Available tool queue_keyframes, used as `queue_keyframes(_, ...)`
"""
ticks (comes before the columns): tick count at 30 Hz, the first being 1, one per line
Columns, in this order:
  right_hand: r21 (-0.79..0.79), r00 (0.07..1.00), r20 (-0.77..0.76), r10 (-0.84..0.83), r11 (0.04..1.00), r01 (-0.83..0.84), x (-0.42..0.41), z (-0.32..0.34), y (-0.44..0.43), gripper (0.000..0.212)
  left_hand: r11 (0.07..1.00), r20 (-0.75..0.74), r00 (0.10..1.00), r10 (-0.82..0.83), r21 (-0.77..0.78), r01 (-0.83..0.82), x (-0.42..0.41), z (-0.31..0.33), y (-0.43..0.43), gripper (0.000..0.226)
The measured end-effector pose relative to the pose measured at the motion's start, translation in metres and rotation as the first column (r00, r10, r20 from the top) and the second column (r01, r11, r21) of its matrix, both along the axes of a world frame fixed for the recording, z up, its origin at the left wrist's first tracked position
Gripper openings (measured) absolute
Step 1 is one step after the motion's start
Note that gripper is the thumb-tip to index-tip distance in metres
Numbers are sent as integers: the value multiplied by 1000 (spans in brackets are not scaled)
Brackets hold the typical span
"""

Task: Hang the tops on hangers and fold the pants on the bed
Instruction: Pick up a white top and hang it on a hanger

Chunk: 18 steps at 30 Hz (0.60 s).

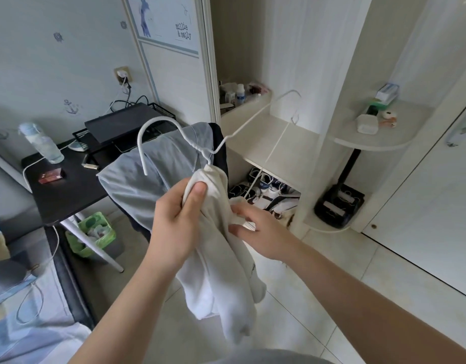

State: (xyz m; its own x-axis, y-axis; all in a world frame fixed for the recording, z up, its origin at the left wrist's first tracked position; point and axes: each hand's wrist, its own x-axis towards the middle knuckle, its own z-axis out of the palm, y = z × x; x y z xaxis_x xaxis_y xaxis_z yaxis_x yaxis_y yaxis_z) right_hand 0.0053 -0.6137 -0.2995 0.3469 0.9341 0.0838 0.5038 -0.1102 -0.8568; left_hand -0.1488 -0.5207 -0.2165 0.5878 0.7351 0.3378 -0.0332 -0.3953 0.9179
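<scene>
The left hand [179, 214] grips the bunched upper end of the white top [218, 271], with the thumb pressed over the cloth and the fingers curled round it. Just right of it, the right hand [260, 229] pinches a fold of the same top in its fingertips. The top hangs down from both hands, and its lower edge swings free above the floor [331, 298]. The hanger [140, 145], white wire, rises out of the cloth just above the left thumb. Its hook curls up and to the left. One bare arm reaches up and to the right, past the right hand, in front of the shelf [279, 148]. A grey garment [147, 177] is draped behind the left hand. Left of the hands stands the black table [63, 193] with a bottle [42, 143] on it, and a green bin [92, 232] sits by the table's leg. The bed [29, 324] lies below the left forearm. Open tiled floor spreads beneath and to the right of the right hand, up to the wardrobe door [423, 206].
</scene>
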Motion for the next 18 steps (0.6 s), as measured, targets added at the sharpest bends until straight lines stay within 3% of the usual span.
queue_keyframes(6, -60, 998, -65, 1, 998, -5, 21, -22, 1, 35, 987, 56, 995, 77, -145, -68, 2, -4, 10, 16)
queue_keyframes(8, -183, 1000, -26, 17, 983, -22, 30, -36, -2, 51, 984, 57, 994, 94, -155, -84, 2, -5, 12, 9)
queue_keyframes(12, -498, 971, 208, 113, 867, 6, 44, -68, -12, 83, 989, 81, 994, 72, -134, -61, -1, -6, 16, 10)
queue_keyframes(15, -525, 913, 356, 201, 851, 18, 60, -77, -19, 76, 995, 96, 994, 46, -94, -37, -6, -6, 26, 8)
queue_keyframes(18, -448, 836, 508, 207, 893, 51, 76, -71, -28, 42, 999, 49, 999, -3, -33, 5, -13, -11, 39, 11)
